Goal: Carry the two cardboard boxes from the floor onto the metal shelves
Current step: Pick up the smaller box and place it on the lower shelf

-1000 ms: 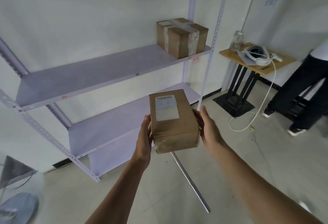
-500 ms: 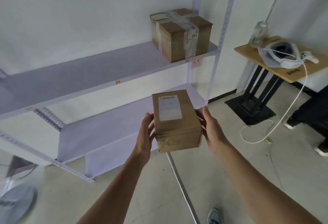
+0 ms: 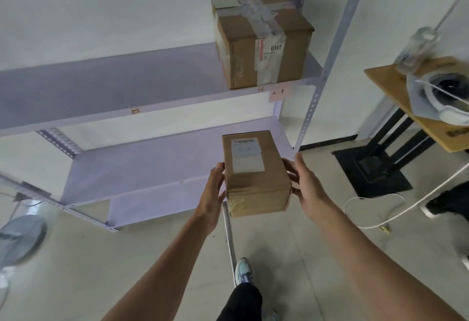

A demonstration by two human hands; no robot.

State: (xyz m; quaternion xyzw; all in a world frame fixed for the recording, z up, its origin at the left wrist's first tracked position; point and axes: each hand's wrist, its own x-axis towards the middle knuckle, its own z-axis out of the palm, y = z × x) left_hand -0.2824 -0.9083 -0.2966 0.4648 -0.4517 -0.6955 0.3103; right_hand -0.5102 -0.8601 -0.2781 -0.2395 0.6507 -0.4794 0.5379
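Observation:
I hold a small brown cardboard box [image 3: 256, 183] with a white label on top, in front of the lower shelf. My left hand [image 3: 212, 195] presses its left side and my right hand [image 3: 305, 184] presses its right side. A bigger taped cardboard box [image 3: 264, 41], marked 6141, stands at the right end of the upper metal shelf [image 3: 127, 84]. The lower metal shelf [image 3: 142, 165] lies just beyond the small box.
A perforated shelf post [image 3: 327, 66] rises right of the boxes. A wooden side table [image 3: 396, 92] on a black stand holds a headset and a bottle, with a white cable [image 3: 380, 209] on the floor. A metal rod [image 3: 229, 239] lies on the floor by my foot. Another person's leg is at far right.
I have stepped closer to the shelves; they and the taped box look larger. The small box stays clamped between both hands. My foot has come into view at the bottom.

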